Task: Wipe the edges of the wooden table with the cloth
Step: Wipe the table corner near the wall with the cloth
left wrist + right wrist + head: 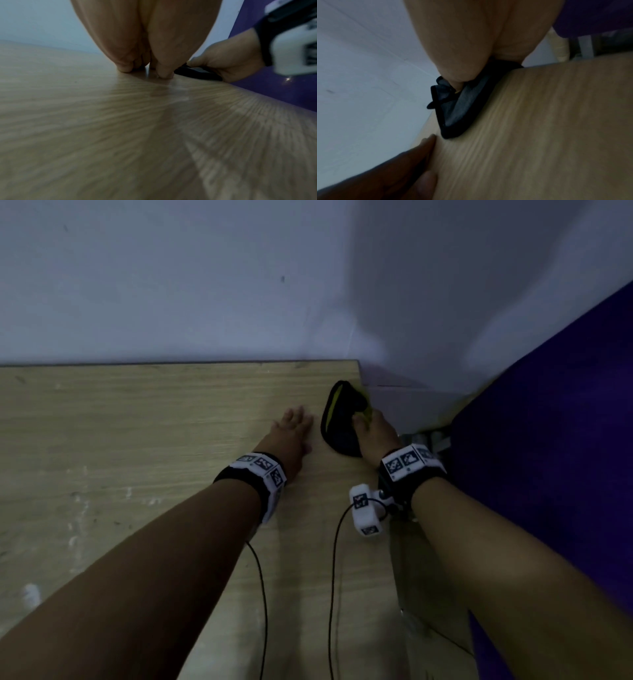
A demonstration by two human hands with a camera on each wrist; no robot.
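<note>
Item: wooden table (137, 440), pale grain top, right edge and far right corner in view; white smears on the surface well to the left of the left forearm.

Item: cloth (342, 419), dark with a yellow-green inner face, bunched, lying on the tabletop under and ahead of the right hand's fingers, at the table's right edge near the far corner.

Item: right hand (373, 436), fingers curled over the cloth and pinching a fold of it against the table; thumb placement not clear.

Item: left hand (291, 433), flat on the wood just beside the cloth, fingers straight and close together, holding nothing; it appears to serve as a brace.

Step in hand, judged: wiping the right edge. To do it well, keep the cloth folded over the lip so top and side are both covered, press evenly, draw along the edge in one line, and keep the left hand planted for balance.

Also present: wall (205, 285) beyond both hands; purple surface (548, 440) to the right of the right hand.
</note>
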